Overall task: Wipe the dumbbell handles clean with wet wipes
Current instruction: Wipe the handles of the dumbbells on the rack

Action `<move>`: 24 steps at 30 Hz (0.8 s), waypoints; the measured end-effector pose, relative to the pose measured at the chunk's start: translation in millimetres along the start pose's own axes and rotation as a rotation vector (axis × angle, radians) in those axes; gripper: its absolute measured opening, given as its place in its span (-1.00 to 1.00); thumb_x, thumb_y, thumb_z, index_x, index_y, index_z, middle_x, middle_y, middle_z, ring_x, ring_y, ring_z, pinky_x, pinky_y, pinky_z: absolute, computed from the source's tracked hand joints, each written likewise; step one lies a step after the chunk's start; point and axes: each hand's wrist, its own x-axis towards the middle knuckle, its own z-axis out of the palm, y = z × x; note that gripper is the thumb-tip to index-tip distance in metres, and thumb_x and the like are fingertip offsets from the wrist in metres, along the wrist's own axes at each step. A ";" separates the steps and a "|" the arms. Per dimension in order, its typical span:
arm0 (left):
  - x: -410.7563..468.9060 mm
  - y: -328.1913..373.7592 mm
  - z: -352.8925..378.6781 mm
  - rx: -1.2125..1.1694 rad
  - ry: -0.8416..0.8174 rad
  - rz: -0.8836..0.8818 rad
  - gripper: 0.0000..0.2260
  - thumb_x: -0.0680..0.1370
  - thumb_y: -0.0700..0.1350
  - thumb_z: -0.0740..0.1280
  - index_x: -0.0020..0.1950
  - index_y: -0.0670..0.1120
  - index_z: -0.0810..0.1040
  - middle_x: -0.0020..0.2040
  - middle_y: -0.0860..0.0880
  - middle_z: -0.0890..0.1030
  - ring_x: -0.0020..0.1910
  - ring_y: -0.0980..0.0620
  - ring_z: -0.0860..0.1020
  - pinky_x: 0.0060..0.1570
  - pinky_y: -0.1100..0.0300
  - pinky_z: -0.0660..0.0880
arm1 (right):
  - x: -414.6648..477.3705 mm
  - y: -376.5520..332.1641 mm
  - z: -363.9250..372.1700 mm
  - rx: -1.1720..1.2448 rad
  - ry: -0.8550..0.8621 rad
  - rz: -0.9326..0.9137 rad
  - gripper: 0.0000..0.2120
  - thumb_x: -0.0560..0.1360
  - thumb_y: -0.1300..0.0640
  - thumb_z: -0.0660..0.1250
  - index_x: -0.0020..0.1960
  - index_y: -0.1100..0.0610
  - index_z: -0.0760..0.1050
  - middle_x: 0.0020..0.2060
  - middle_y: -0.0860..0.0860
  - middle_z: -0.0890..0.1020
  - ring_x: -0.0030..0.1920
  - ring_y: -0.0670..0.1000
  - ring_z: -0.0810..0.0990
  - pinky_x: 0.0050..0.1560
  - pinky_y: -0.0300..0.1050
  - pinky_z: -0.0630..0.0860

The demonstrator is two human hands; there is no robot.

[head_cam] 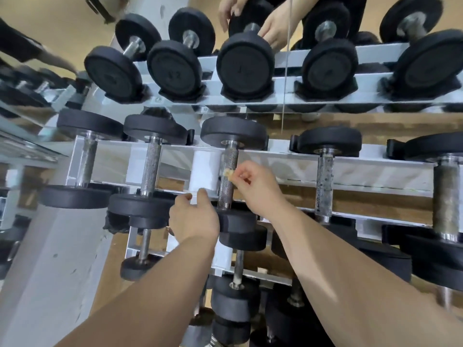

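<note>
Head view: wipe (pixel 227 173) on dumbbell handle (pixel 226 194).
Pinched between right hand (pixel 255 186) fingertips; left hand (pixel 194 219) beside near weight (pixel 238 221), hold unclear.

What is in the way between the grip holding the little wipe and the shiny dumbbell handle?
Nothing visible is in the way. The right grip pinches the small wipe right at the handle, with no gap showing between them.

A white metal rack (pixel 275 161) is seen behind the right hand (pixel 253 181). A mirror (pixel 70 28) is mounted above and beyond it. Brown wooden flooring (pixel 350 200) is glimpsed between the rails to that hand's right. A pale grey speckled surface (pixel 50 284) is seen below and left of the left hand (pixel 194 219).
</note>
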 end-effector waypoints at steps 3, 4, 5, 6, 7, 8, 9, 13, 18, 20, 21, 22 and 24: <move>-13.0 4.3 10.3 0.007 -0.011 -0.003 -0.30 0.48 0.38 0.13 0.46 -0.03 0.43 0.37 -0.12 0.51 0.32 -0.20 0.47 0.35 -0.15 0.38 | -15.9 13.9 2.7 -0.085 -0.079 -0.044 -0.87 0.55 0.06 0.39 -0.15 -0.09 0.51 -0.28 -0.17 0.56 -0.21 -0.17 0.52 -0.18 -0.16 0.42; -13.5 5.7 11.9 0.045 0.018 0.009 -0.34 0.52 0.36 0.16 0.47 -0.02 0.42 0.37 -0.12 0.52 0.33 -0.18 0.47 0.34 -0.12 0.38 | -15.8 15.6 3.6 -0.080 -0.077 -0.050 -0.87 0.55 0.08 0.38 -0.14 -0.10 0.50 -0.27 -0.16 0.56 -0.20 -0.14 0.52 -0.17 -0.14 0.42; -12.6 7.2 11.8 0.060 0.045 0.016 -0.38 0.55 0.34 0.19 0.48 -0.02 0.42 0.37 -0.11 0.53 0.32 -0.17 0.48 0.33 -0.10 0.39 | -13.5 14.0 3.8 -0.060 -0.077 -0.050 -0.88 0.56 0.07 0.37 -0.13 -0.11 0.50 -0.24 -0.15 0.57 -0.17 -0.12 0.53 -0.15 -0.13 0.44; -9.9 8.4 10.4 0.049 0.057 0.016 -0.42 0.56 0.31 0.21 0.46 -0.01 0.44 0.34 -0.10 0.55 0.30 -0.16 0.50 0.32 -0.09 0.40 | -8.3 11.3 4.9 -0.023 -0.069 -0.045 -0.89 0.57 0.06 0.35 -0.11 -0.10 0.50 -0.22 -0.15 0.58 -0.16 -0.12 0.54 -0.14 -0.13 0.46; -6.0 8.3 7.8 0.029 0.049 0.010 -0.45 0.56 0.29 0.23 0.43 0.00 0.47 0.31 -0.08 0.57 0.28 -0.15 0.51 0.31 -0.08 0.41 | -0.9 7.7 6.6 0.033 -0.042 -0.043 -0.90 0.58 0.05 0.35 -0.11 -0.10 0.49 -0.21 -0.14 0.58 -0.16 -0.11 0.54 -0.14 -0.14 0.46; -1.8 7.3 4.0 0.008 0.033 0.007 -0.50 0.57 0.27 0.24 0.39 0.00 0.51 0.27 -0.07 0.59 0.24 -0.15 0.52 0.31 -0.08 0.42 | 7.5 3.4 9.4 0.098 0.003 -0.040 -0.89 0.58 0.05 0.35 -0.12 -0.09 0.49 -0.22 -0.13 0.58 -0.17 -0.10 0.54 -0.14 -0.14 0.45; 1.5 6.5 -0.2 -0.019 0.012 0.003 -0.55 0.58 0.24 0.24 0.33 0.00 0.54 0.22 -0.05 0.61 0.20 -0.14 0.53 0.30 -0.07 0.42 | 16.7 -0.5 12.0 0.155 0.045 -0.030 -0.88 0.57 0.06 0.36 -0.13 -0.08 0.49 -0.24 -0.11 0.59 -0.19 -0.08 0.55 -0.15 -0.14 0.44; 5.7 6.4 -8.3 -0.098 -0.017 -0.001 -0.74 0.61 0.15 0.24 0.07 0.01 0.60 -0.01 0.01 0.62 0.01 -0.10 0.53 0.10 0.00 0.41 | 34.2 -2.4 14.8 0.251 0.086 -0.001 -0.90 0.55 0.05 0.40 -0.12 -0.06 0.53 -0.23 -0.11 0.60 -0.19 -0.08 0.56 -0.11 -0.13 0.50; 3.3 9.0 -10.0 -0.082 -0.015 0.004 -0.74 0.63 0.11 0.23 0.02 -0.03 0.60 -0.10 0.04 0.60 -0.08 -0.04 0.51 -0.01 0.07 0.32 | -5.6 13.2 13.6 0.135 -0.113 0.005 -0.93 0.56 0.08 0.39 -0.10 0.01 0.55 -0.25 -0.10 0.59 -0.19 -0.06 0.57 -0.15 -0.17 0.47; 3.2 10.0 -11.1 -0.082 -0.021 0.008 -0.73 0.63 0.10 0.23 0.03 -0.05 0.61 -0.08 0.00 0.61 -0.06 -0.07 0.51 -0.01 0.07 0.32 | -14.4 16.8 15.3 0.126 -0.167 0.024 -0.94 0.57 0.11 0.38 -0.08 0.04 0.55 -0.22 -0.05 0.62 -0.15 0.00 0.59 -0.07 -0.09 0.52; 3.4 10.3 -10.9 -0.082 -0.020 0.011 -0.74 0.63 0.09 0.23 0.02 -0.06 0.60 -0.09 0.00 0.60 -0.05 -0.08 0.51 -0.01 0.08 0.31 | -11.4 15.3 15.6 0.139 -0.149 0.019 -0.94 0.57 0.12 0.36 -0.09 0.03 0.55 -0.22 -0.05 0.62 -0.16 -0.03 0.59 -0.07 -0.12 0.51; 3.3 10.9 -10.7 -0.077 -0.019 0.013 -0.74 0.64 0.08 0.23 0.01 -0.06 0.60 -0.09 0.00 0.60 -0.04 -0.10 0.51 -0.01 0.08 0.30 | -3.4 12.0 16.6 0.180 -0.097 0.016 -0.92 0.58 0.12 0.35 -0.10 0.01 0.54 -0.23 -0.07 0.61 -0.17 -0.07 0.58 -0.09 -0.16 0.50; 2.4 12.2 -10.8 -0.062 -0.024 0.013 -0.75 0.64 0.07 0.22 0.03 -0.05 0.60 -0.08 -0.01 0.59 -0.02 -0.12 0.50 -0.02 0.09 0.29 | 23.0 4.5 19.4 0.312 0.075 0.047 -0.89 0.59 0.12 0.34 -0.11 -0.02 0.53 -0.23 -0.08 0.61 -0.18 -0.08 0.58 -0.07 -0.13 0.53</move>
